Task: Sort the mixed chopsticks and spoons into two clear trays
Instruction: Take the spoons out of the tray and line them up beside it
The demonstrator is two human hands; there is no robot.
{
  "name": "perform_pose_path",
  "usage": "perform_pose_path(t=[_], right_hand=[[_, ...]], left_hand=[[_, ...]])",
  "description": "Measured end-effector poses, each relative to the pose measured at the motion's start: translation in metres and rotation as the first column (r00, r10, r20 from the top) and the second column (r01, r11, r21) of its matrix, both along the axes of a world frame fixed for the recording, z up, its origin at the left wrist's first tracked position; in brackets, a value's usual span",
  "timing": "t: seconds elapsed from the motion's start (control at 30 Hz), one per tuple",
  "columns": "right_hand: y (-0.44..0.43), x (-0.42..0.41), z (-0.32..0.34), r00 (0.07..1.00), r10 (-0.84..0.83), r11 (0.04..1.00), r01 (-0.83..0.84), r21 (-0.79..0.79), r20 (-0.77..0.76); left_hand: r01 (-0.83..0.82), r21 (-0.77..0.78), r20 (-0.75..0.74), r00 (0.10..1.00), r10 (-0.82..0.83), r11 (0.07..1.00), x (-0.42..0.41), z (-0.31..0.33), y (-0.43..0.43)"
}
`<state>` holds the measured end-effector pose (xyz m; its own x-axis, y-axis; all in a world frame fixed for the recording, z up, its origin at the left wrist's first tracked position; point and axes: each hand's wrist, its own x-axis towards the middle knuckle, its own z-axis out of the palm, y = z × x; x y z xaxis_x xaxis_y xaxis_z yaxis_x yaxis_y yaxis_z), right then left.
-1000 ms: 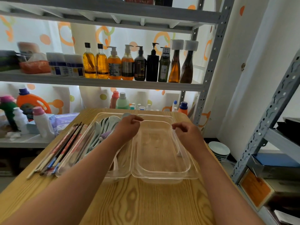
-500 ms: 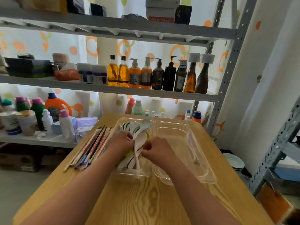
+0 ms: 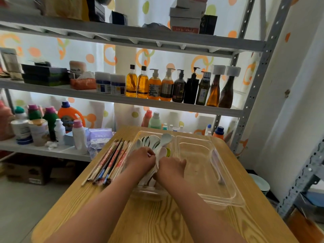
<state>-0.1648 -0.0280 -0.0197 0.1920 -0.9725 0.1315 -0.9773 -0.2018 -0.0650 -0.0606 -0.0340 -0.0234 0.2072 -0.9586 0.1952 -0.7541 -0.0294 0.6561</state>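
Left grip first: the left hand [image 3: 142, 160] curls its fingers round pale handles in the heap of spoons [image 3: 157, 141]. The right hand [image 3: 171, 168] lies knuckles-up on the same heap with its fingers hidden, so I cannot tell its grip. The spoons number roughly ten, overlapping, all in the left tray [image 3: 150, 196]. At three o'clock, just beside it, the right tray [image 3: 228, 199] holds one pale utensil [image 3: 217, 165]. At nine o'clock a bundle of chopsticks [image 3: 108, 162], too overlapped to count, lies on the desk [image 3: 157, 225].

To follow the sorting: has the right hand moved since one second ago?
Yes. The right hand moved left, off the right tray to the spoons in the left tray.
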Motion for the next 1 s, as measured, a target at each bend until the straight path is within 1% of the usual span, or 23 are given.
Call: perform_pose_path(t=[0.07,0.1,0.13,0.2,0.23,0.27,0.3,0.37,0.57,0.67,0.73,0.87,0.93,1.0], right_hand=[[0.0,-0.004,0.003,0.981,-0.035,0.998,0.026,0.05,0.192],[-0.001,-0.008,0.006,0.945,-0.051,0.996,0.024,0.086,0.324],[-0.002,-0.012,0.008,0.885,-0.065,0.992,0.009,0.122,0.461],[-0.002,-0.022,0.013,0.723,-0.076,0.986,-0.047,0.159,0.687],[-0.001,-0.026,0.017,0.647,-0.083,0.983,-0.072,0.169,0.758],[-0.001,-0.031,0.02,0.591,-0.094,0.981,-0.085,0.177,0.802],[0.0,-0.036,0.022,0.545,-0.099,0.98,-0.092,0.176,0.833],[-0.002,-0.044,0.024,0.493,-0.095,0.982,-0.096,0.162,0.865],[-0.009,-0.075,0.031,0.434,-0.062,0.994,-0.052,0.094,0.899],[-0.013,-0.095,0.035,0.383,-0.008,0.998,-0.06,0.034,0.924],[-0.012,-0.109,0.039,0.366,0.024,0.999,-0.051,-0.006,0.93],[-0.017,-0.15,0.047,0.308,0.002,0.999,-0.041,0.011,0.951],[-0.026,-0.176,0.046,0.267,-0.027,0.999,0.031,0.019,0.963],[-0.039,-0.196,0.036,0.266,-0.085,0.988,0.147,0.047,0.96]], left_hand=[[-0.015,-0.024,-0.008,1.0,0.015,1.0,0.0,0.002,-0.001],[-0.027,-0.035,-0.02,0.999,0.026,0.999,0.0,0.003,0.0],[-0.039,-0.048,-0.03,0.999,0.038,0.998,0.0,0.004,0.0],[-0.057,-0.071,-0.05,0.997,0.053,0.996,-0.001,0.007,-0.001],[-0.061,-0.079,-0.068,0.996,0.055,0.995,-0.002,0.008,-0.002],[-0.06,-0.083,-0.089,0.995,0.053,0.995,-0.004,0.01,-0.003],[-0.057,-0.086,-0.108,0.993,0.048,0.995,-0.007,0.011,-0.004],[-0.041,-0.092,-0.125,0.992,0.029,0.995,-0.013,0.014,-0.006],[0.034,-0.094,-0.134,0.99,-0.047,0.995,-0.043,0.015,-0.018],[0.073,-0.079,-0.107,0.991,-0.081,0.994,-0.061,0.012,-0.028],[0.103,-0.063,-0.082,0.991,-0.108,0.993,-0.072,0.01,-0.035],[0.107,-0.062,-0.017,0.994,-0.108,0.992,-0.086,0.008,-0.048],[0.107,-0.08,-0.01,0.994,-0.108,0.991,-0.089,0.004,-0.052],[0.11,-0.103,-0.025,0.993,-0.113,0.989,-0.089,-0.001,-0.052]])
